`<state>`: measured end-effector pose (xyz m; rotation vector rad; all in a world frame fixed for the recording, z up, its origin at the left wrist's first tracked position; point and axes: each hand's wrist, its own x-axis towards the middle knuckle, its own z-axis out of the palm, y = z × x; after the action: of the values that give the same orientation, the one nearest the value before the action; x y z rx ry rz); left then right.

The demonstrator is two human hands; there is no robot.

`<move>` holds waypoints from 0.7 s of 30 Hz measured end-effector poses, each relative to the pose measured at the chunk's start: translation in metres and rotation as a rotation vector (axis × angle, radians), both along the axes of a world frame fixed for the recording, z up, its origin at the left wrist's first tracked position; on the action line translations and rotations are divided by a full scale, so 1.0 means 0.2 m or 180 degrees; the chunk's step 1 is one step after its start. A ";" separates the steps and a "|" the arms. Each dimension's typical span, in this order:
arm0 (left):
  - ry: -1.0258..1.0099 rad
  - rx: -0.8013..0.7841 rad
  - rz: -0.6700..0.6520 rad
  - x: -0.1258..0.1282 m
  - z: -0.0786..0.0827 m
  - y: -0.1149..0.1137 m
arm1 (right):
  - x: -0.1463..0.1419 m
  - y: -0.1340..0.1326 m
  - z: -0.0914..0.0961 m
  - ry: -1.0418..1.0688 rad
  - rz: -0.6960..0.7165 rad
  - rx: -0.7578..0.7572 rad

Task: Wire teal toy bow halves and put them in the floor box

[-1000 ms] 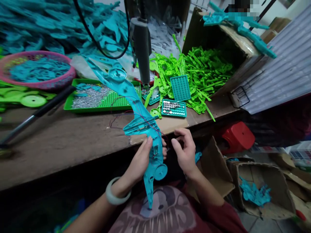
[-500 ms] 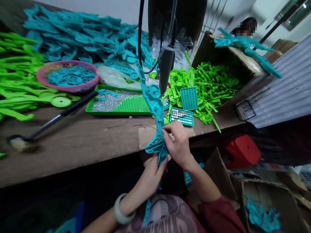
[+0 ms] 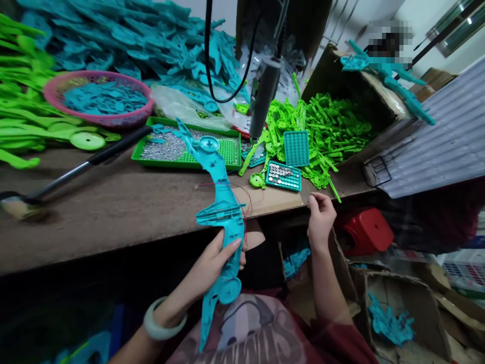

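My left hand point(image 3: 217, 258) is closed round the lower middle of a long turquoise plastic shell point(image 3: 223, 194). The shell is tilted, with a round recess near each end and a ribbed crosspiece. Thin red and dark wires point(image 3: 248, 199) trail from its right side. Off to the right, apart from the shell, my right hand point(image 3: 321, 220) is raised by the table edge with its fingers curled into a pinch. Whatever those fingertips may hold is too small to make out. A flat piece of cardboard point(image 3: 278, 199) lies on the table between the shell and my right hand.
A grey powered screwdriver point(image 3: 265, 96) hangs above the table. Behind are a green tray point(image 3: 151, 162) of small metal pieces, a teal tray point(image 3: 299, 183) of silver discs, a pink basket point(image 3: 109, 120) and a green parts pile point(image 3: 333, 121). A hammer-like tool point(image 3: 76, 177) lies left.
My right hand has left the shell and moved right, to beyond the cardboard. My left hand has shifted left and down with the shell, so its lower disc now shows.
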<state>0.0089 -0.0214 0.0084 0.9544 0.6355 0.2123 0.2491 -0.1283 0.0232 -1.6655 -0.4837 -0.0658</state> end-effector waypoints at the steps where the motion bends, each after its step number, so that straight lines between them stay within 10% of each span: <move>1: -0.0035 0.0067 -0.0134 0.00 0.00 0.00 | -0.02 0.01 0.02 -0.0288 0.0043 -0.0075; 8: -0.0147 0.0742 -0.1052 -0.03 0.10 -0.05 | -0.07 0.30 0.24 -0.1152 0.1693 -0.0410; 13: 0.0216 0.1123 -0.0698 -0.09 0.07 -0.05 | -0.05 0.34 0.34 -0.0091 0.3189 -0.0467; 17: 0.0499 0.1405 -0.0333 -0.11 -0.01 -0.05 | -0.07 0.29 0.37 0.0466 0.3166 0.0172; 21: 0.0573 0.1647 -0.0060 -0.11 -0.05 -0.06 | 0.05 0.22 0.40 0.0069 0.2209 -0.0160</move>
<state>-0.0140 -0.0338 -0.0015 1.4889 0.7534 0.2832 0.2584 -0.0853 0.1029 -1.4642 -1.0256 0.4764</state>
